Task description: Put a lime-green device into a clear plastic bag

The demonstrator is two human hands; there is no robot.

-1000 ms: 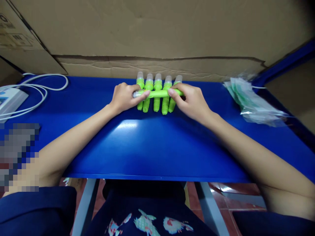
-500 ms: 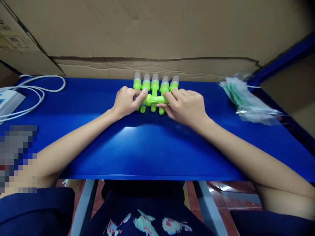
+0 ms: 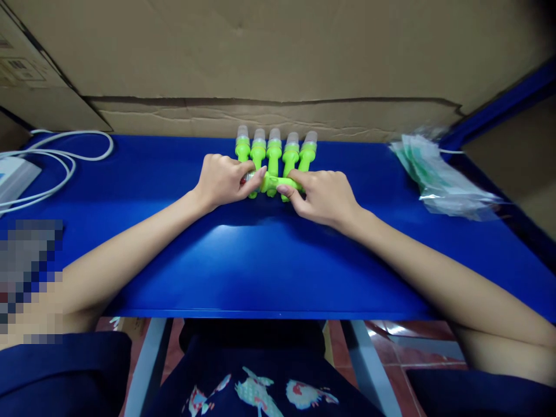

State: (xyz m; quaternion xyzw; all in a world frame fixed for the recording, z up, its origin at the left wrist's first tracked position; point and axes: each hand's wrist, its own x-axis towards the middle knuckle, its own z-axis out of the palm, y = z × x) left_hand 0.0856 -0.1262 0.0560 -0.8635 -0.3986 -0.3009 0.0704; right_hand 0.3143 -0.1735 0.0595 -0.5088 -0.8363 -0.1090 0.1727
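Several bright green pens with clear caps [image 3: 274,152] lie side by side on the blue table [image 3: 243,260], caps pointing away from me. One more green pen [image 3: 273,182] lies crosswise over their near ends. My left hand [image 3: 223,180] pinches its left, capped end. My right hand [image 3: 324,196] grips its right end, fingers curled over the row. Both hands are closed on this crosswise pen.
A stack of clear plastic bags [image 3: 438,176] lies at the right. White cables [image 3: 65,153] and a white device [image 3: 15,176] sit at the far left. A cardboard wall [image 3: 278,63] stands right behind the pens. The table's front edge is near my lap.
The crosswise pen has moved toward me, from the middle of the row to its near ends. Both hands came closer together and nearer, and my right hand now covers more of the pen.
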